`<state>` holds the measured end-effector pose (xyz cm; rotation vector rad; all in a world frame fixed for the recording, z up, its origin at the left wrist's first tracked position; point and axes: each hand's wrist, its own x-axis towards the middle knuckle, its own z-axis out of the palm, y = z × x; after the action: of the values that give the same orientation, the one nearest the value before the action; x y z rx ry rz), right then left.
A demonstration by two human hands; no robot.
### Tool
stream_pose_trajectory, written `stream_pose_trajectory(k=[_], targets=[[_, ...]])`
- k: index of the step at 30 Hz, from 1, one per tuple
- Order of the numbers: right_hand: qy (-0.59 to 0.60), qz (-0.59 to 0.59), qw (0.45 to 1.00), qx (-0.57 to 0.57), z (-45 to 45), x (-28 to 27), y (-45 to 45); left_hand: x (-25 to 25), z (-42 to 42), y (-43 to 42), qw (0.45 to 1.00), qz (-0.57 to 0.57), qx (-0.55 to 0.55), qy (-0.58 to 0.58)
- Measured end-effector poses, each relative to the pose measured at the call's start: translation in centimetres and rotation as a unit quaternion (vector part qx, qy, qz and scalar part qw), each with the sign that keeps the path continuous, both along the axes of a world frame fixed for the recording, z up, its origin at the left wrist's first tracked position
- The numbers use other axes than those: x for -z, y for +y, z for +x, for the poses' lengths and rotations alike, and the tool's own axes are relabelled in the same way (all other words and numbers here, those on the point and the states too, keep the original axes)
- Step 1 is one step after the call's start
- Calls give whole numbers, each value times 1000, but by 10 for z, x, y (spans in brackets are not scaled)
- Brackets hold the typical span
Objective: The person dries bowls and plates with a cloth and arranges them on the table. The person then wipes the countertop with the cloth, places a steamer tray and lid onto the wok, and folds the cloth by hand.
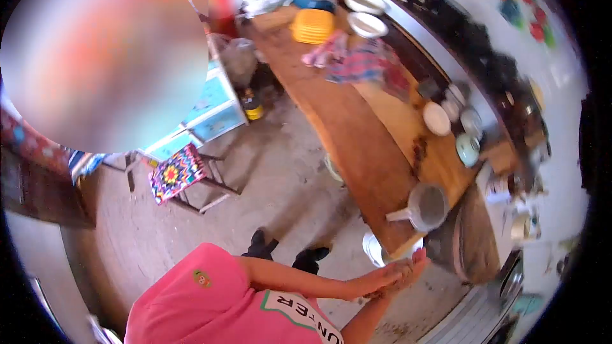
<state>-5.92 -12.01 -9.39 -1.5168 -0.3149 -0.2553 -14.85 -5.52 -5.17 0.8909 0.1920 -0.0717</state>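
Observation:
My left hand [384, 278] lies across my right hand [413, 267], and the two touch at the lower right of the head view. The left fingers look stretched out flat over the right hand. Fingertips of the right hand point upward; its palm is partly covered. I see no object in either hand. Just above them, near the end of the wooden table, stands a grey, round, long-handled vessel [428, 207]. A white bucket [371, 250] shows beside and partly under that table end.
On the wooden table [344, 121] are yellow baskets [313, 26], a checked cloth [360, 64] and several bowls [437, 118]. A stool [176, 173] with a crocheted cover stands on the floor at left. A dark round lid or board [478, 242] leans at right.

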Motion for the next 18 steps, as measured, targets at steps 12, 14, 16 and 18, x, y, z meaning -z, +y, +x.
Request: stream_pose_trajectory(k=[12, 14, 16, 18], targets=[[-78, -225, 859, -454, -223, -91, 242, 24, -167, 248, 877, -226, -423, -35], [-151, -264, 785, -539, -236, -120, 242, -10, -203, 273, 871, -247, -422, 35], [53, -157, 767, -620, -215, -117, 241, -53, -226, 282, 871, -286, -399, 25], [393, 51, 661, -637, -201, -112, 239, -42, -238, 277, 912, -262, -309, -58]])
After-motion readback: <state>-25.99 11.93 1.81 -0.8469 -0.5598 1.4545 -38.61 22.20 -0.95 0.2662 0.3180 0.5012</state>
